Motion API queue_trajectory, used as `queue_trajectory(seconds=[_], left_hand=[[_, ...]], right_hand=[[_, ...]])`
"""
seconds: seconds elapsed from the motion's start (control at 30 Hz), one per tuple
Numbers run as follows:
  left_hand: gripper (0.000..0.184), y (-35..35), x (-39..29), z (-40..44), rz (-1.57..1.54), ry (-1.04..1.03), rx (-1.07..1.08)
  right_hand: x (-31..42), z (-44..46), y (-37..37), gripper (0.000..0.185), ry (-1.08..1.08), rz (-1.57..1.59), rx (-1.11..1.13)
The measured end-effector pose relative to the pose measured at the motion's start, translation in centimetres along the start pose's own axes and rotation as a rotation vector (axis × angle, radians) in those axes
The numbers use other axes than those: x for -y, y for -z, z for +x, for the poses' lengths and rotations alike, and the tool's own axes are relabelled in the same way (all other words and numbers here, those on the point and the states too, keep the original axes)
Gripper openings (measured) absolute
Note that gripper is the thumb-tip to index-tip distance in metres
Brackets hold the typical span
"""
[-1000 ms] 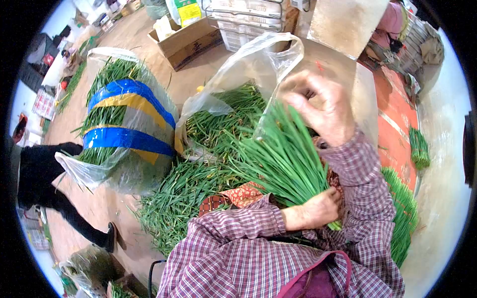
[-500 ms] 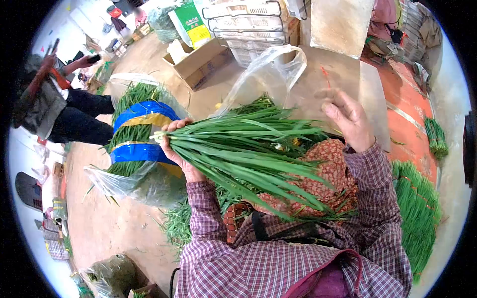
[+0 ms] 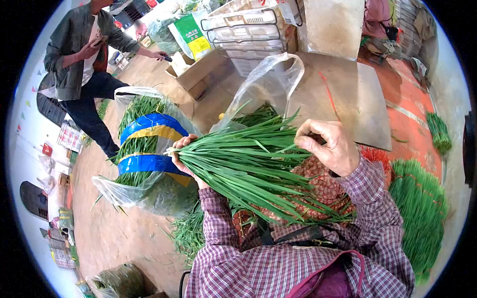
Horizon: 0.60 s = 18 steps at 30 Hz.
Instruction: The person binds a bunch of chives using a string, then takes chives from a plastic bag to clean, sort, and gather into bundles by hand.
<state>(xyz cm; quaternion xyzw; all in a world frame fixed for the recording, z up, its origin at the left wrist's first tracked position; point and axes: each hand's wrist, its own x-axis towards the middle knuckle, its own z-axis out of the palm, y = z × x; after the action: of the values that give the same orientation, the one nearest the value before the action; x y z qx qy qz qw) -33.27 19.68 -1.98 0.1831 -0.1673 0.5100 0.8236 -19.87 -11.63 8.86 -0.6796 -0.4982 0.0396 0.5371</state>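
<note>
My left hand (image 3: 183, 155) is closed around the pale stem ends of a large bunch of garlic chives (image 3: 243, 161). The long green leaves fan out to the right over a red patterned cloth (image 3: 325, 186) on my lap. My right hand (image 3: 325, 144) is beside the upper leaf tips, with thumb and fingers curled together in a pinch. Whatever lies between those fingers is too small or hidden to make out. A thin red strip (image 3: 329, 94) shows just above the knuckles; whether it touches the hand I cannot tell.
A plastic bag of chives (image 3: 144, 134) wrapped in blue tape stands at left. Another clear bag (image 3: 271, 74) is ahead, near a cardboard box (image 3: 206, 74) and white crates (image 3: 243, 30). Tied chive bundles (image 3: 417, 213) and red strips (image 3: 375, 156) lie right. A person (image 3: 89, 64) stands far left.
My right hand has come down and left toward the leaf tips, and its fingers have curled in. The left hand keeps its hold. The other person has come further into view.
</note>
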Motion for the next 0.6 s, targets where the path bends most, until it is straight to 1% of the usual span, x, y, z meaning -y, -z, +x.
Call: queue_trajectory(seconds=[0.03,0.1,0.17,0.3,0.37,0.4,0.43,0.5,0.53,0.57,0.6], left_hand=[[0.017,-0.2,0.1,-0.1,-0.002,-0.006,0.003],[0.016,-0.6,0.4,-0.3,-0.039,-0.006,-0.081],[0.015,-0.4,0.6,-0.3,0.002,-0.004,-0.019],[0.015,0.6,0.8,0.0,-0.063,-0.023,0.001],[0.015,0.4,1.1,-0.2,-0.147,0.009,0.042],[0.015,0.4,1.2,-0.1,-0.194,0.033,0.096],[0.015,0.3,1.3,0.0,-0.24,0.058,0.151],[0.014,0.2,1.3,-0.1,-0.214,0.047,0.155],[0.014,0.1,1.3,-0.2,-0.237,0.059,0.148],[0.015,0.0,1.4,-0.2,-0.259,0.072,0.139],[0.015,-0.2,1.5,-0.2,-0.259,0.073,0.14]], right_hand=[[0.2,0.0,-0.1,0.018,-0.006,0.0,-0.002],[0.7,0.0,0.0,0.017,-0.066,0.016,-0.034],[0.3,-0.2,0.4,0.016,-0.059,0.048,-0.06],[-0.4,-0.5,1.4,0.014,-0.059,0.039,-0.125],[-0.9,-0.3,1.9,0.013,-0.027,-0.002,-0.193],[-0.4,0.0,2.5,0.013,-0.131,-0.073,-0.14],[-0.8,0.3,2.6,0.013,-0.131,-0.074,-0.144],[-2.8,0.8,2.2,0.013,-0.005,-0.407,-0.134],[-3.9,1.0,1.9,0.014,0.066,-0.45,-0.12],[-4.4,1.1,1.6,0.014,0.067,-0.451,-0.122],[-4.7,1.3,1.2,0.016,0.065,-0.445,-0.062]])
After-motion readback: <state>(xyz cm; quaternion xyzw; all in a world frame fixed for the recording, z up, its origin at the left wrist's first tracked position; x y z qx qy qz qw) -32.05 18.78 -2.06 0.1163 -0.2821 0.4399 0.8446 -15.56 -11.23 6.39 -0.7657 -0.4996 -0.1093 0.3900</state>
